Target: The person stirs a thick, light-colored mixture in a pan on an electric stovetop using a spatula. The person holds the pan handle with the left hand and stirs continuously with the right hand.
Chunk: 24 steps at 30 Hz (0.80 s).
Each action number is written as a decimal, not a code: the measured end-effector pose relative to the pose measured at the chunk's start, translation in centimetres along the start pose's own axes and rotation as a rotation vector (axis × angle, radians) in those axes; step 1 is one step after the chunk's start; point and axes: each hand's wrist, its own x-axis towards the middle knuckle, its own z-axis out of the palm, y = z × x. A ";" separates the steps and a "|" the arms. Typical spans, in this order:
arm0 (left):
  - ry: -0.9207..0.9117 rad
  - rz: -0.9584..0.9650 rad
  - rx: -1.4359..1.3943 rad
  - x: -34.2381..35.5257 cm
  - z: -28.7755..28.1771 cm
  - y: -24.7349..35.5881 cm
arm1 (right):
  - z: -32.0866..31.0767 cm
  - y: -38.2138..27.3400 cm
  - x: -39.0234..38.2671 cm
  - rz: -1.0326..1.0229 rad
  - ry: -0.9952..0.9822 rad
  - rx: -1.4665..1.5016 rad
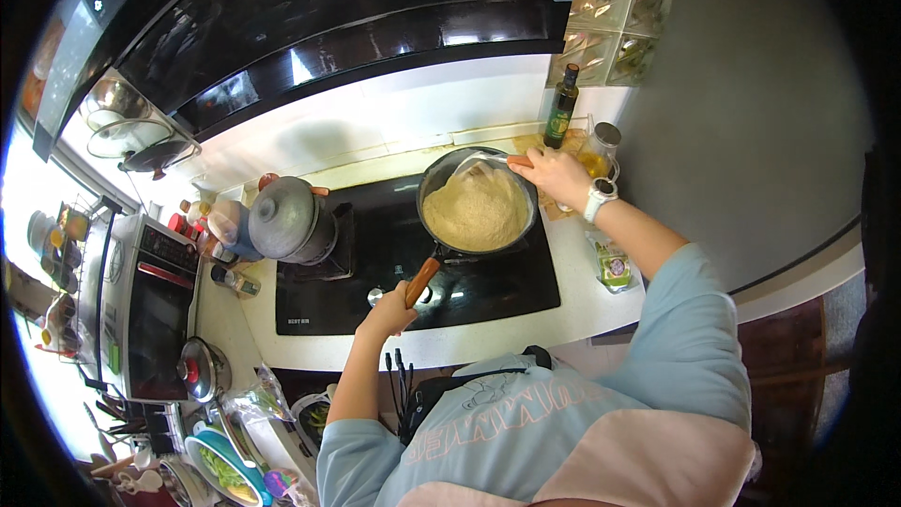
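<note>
A dark wok [428,182] sits on the right burner, holding a pale yellow powder [474,211]. My left hand [394,312] is closed on the wok's wooden handle [422,274] near the cooktop's front. My right hand [554,174] grips the wooden handle of a metal spatula [469,161], whose head rests at the back of the powder in the wok. Just behind my right hand stand a dark green oil bottle [562,113] and a clear jug of yellow liquid [601,148].
A grey lidded pot [286,216] occupies the left burner of the black cooktop [338,305]. A microwave [150,300], spice bottles [235,282] and a lidded pan [204,366] crowd the left. A small package [610,263] lies at the right. A black range hood [357,9] overhangs the stove.
</note>
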 end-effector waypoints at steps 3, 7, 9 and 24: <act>-0.001 -0.003 0.015 0.1 0.0 -0.1 | 2.1 -2.1 0.9 0.112 -0.156 0.053; 0.008 0.010 0.006 0.1 0.1 -0.1 | 1.1 -3.7 0.9 0.012 -0.266 0.123; 0.010 0.006 -0.012 0.0 0.1 0.0 | -0.6 -3.0 0.7 -0.059 -0.261 0.135; 0.016 0.007 -0.013 0.0 0.2 -0.1 | 0.3 1.0 4.8 0.097 -0.666 0.078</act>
